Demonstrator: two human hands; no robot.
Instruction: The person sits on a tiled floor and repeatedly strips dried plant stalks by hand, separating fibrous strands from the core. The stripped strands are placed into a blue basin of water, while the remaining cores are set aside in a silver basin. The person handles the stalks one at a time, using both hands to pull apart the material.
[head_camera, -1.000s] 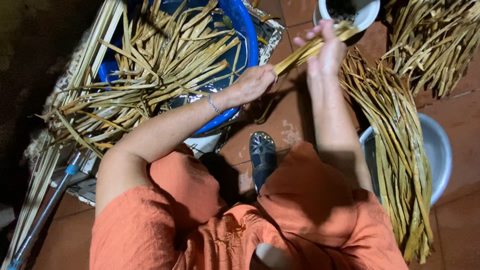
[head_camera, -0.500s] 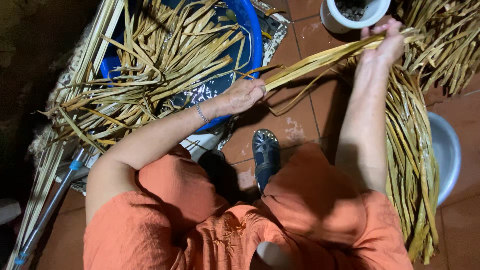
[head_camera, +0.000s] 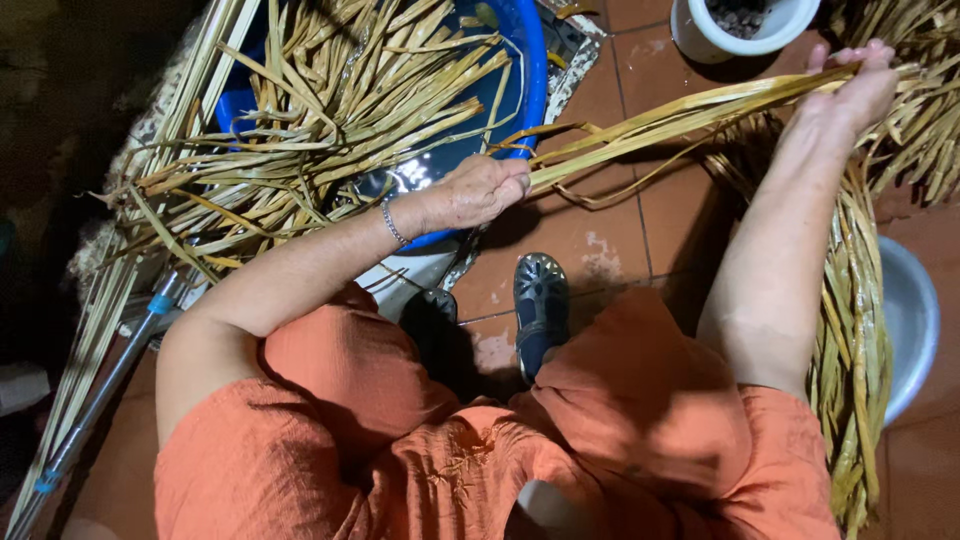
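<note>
A long bundle of pale yellow-green split reed strips (head_camera: 690, 110) stretches above the terracotta tiled floor (head_camera: 600, 230) between both hands: left hand (head_camera: 478, 192) fingers pinch one end, right hand (head_camera: 850, 85) fingers curl round the other; light, limp, probably best gripped near the ends

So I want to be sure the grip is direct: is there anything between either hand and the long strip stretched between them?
Nothing visible. The left hand pinches the long strip at its near end and the right hand grips the far end. The blue basin of leaves lies behind it.
</note>
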